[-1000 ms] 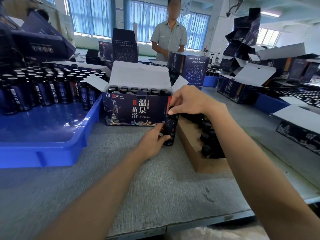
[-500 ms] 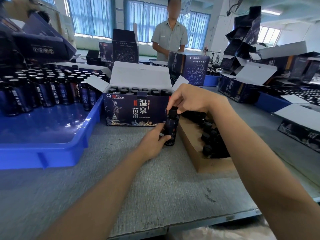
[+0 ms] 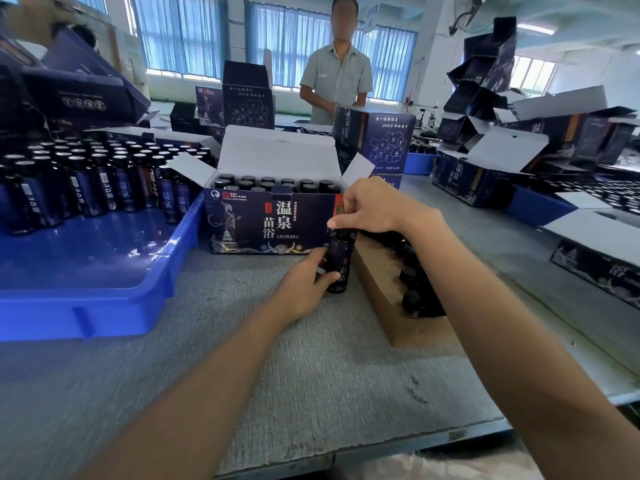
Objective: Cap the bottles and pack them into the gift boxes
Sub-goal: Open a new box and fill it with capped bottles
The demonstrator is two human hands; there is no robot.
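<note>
The top of the bottle (image 3: 339, 261) is buried under the right hand (image 3: 370, 209), whose fingers curl down over it. Whether a cap sits there, or how far on, cannot be told. The left hand (image 3: 304, 289) wraps the lower body from the left, with the thumb across the label hiding part of the print. The bottle stands upright on the grey table (image 3: 311, 375), just in front of the right corner of the gift box (image 3: 270, 226); whether it touches the box or sits a hair apart, the view won't settle. Right beside it is a brown cardboard box (image 3: 377, 296) holding a heap of small dark pieces (image 3: 412, 299). They are half behind the right forearm and too murky to tell caps from bottles. Both forearms run off the bottom edge.

Now the containers. The gift box has its white lid flap up and its side flaps spread, and rows of black-capped bottles (image 3: 266, 183) poke above the front wall. On the left is the blue tray (image 3: 180, 251), its left end cut off, with standing bottles (image 3: 86, 188) with pale tops crowding its far half. Over on the right are more open boxes (image 3: 467, 181), their contents a blur. Behind stand a closed box (image 3: 381, 140) and a person in a grey shirt (image 3: 337, 81) at the far side.
</note>
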